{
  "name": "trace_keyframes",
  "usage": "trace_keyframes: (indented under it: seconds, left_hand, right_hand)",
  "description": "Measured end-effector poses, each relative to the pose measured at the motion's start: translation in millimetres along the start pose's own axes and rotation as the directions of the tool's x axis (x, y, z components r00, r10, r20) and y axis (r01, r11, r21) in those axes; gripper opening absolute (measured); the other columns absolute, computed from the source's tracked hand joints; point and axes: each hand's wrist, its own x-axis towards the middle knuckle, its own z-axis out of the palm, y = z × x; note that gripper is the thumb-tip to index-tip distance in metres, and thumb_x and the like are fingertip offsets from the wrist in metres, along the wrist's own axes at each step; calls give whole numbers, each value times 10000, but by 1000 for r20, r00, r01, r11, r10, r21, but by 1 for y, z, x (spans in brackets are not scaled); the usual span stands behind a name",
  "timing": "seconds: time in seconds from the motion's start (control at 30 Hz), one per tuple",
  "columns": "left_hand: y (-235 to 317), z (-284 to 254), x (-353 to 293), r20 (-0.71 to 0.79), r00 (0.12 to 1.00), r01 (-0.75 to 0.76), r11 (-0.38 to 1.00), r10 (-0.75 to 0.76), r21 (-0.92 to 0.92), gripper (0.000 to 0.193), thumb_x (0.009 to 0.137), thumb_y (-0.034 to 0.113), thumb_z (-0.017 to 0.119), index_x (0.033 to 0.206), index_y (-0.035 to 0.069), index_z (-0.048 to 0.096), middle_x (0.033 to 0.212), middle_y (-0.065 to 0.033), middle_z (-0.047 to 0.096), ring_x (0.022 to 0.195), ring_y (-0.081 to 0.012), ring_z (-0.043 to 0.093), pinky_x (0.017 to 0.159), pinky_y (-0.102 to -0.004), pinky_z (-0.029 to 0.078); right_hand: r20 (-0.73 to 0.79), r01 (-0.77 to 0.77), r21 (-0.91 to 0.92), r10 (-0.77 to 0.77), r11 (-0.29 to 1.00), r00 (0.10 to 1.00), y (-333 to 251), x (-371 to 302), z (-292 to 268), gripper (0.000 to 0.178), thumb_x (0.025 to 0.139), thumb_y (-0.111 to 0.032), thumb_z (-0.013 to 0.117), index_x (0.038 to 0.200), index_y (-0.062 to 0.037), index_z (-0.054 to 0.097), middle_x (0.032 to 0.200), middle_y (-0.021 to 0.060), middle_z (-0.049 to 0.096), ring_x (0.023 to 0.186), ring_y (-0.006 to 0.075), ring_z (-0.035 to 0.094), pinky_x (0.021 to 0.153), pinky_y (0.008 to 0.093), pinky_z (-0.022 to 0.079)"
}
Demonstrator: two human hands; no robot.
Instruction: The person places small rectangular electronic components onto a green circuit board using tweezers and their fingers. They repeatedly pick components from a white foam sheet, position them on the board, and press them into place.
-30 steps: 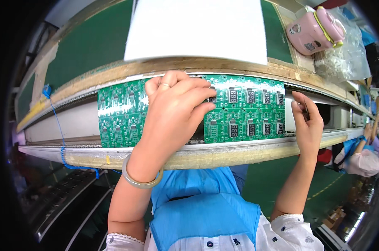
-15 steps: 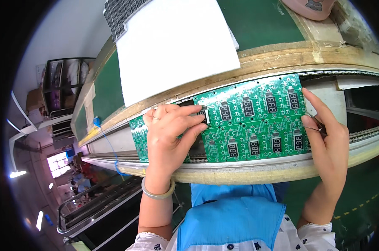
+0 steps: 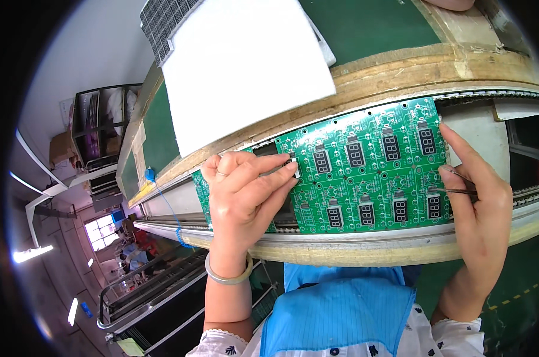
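Observation:
A green circuit board [image 3: 364, 172] lies across the rails in front of me, carrying two rows of black digit display modules [image 3: 355, 154]. At its left end, the thumb and fingers of my left hand [image 3: 236, 193] pinch a small digit display [image 3: 294, 166] at the upper row's leftmost place; the fingers partly cover it. Below that spot, a display outline [image 3: 307, 216] on the board is bare. My right hand [image 3: 482, 199] is at the board's right end, its forefinger against the edge, with metal tweezers [image 3: 460, 191] held in it, their tips over the lower right display.
A second green board [image 3: 202, 193] lies on the rails, partly behind my left hand. Beyond the wooden edge [image 3: 394, 74] sits a white foam sheet [image 3: 245, 71], with a tray of displays [image 3: 165, 27] at its upper left. A blue coiled cord [image 3: 179, 232] hangs at left.
The whole view has shifted slightly. My left hand still pinches the display at the board's left end. In my right hand the tweezers now show more plainly, lying across the board's edge.

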Motion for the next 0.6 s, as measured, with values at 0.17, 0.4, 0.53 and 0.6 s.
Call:
trace_keyframes:
  seconds: [0.17, 0.4, 0.53, 0.6]
  left_hand:
    - [-2, -1, 1, 7, 1000, 6, 1000, -6, -19, 233, 713, 87, 876, 930, 130, 805, 1006, 21, 757, 853, -183, 598, 880, -370, 367]
    - [-3, 0, 1, 12, 1000, 10, 999, -10, -33, 206, 728, 112, 871, 920, 148, 804, 1004, 33, 743, 853, -193, 582, 883, -383, 376]
    - [-3, 1, 0, 6, 1000, -10, 1000, 10, -13, 216, 730, 113, 871, 930, 149, 800, 1000, 32, 739, 849, -194, 580, 882, -385, 378]
    - [-3, 1, 0, 11, 1000, -14, 1000, 14, -11, 221, 731, 113, 872, 936, 149, 798, 998, 32, 738, 848, -194, 579, 882, -385, 378]
  right_hand:
    - [-6, -2, -2, 2, 1000, 1000, 0, -1, 0, 498, 914, 52, 622, 1401, -53, 650, 699, 37, 529, 664, 99, 453, 622, 251, 394]
    - [-2, -8, 8, 8, 1000, 1000, -1, -1, -1, 504, 907, 53, 624, 1399, -51, 651, 705, 36, 531, 666, 98, 460, 626, 251, 400]
    - [-6, 3, 7, -3, 1000, 1000, -1, -1, 0, 507, 902, 54, 622, 1398, -46, 651, 711, 39, 532, 669, 98, 465, 629, 250, 399]
    - [-4, 5, 6, -5, 1000, 1000, -1, -1, 0, 506, 902, 55, 621, 1397, -45, 651, 715, 40, 535, 673, 99, 467, 632, 250, 400]
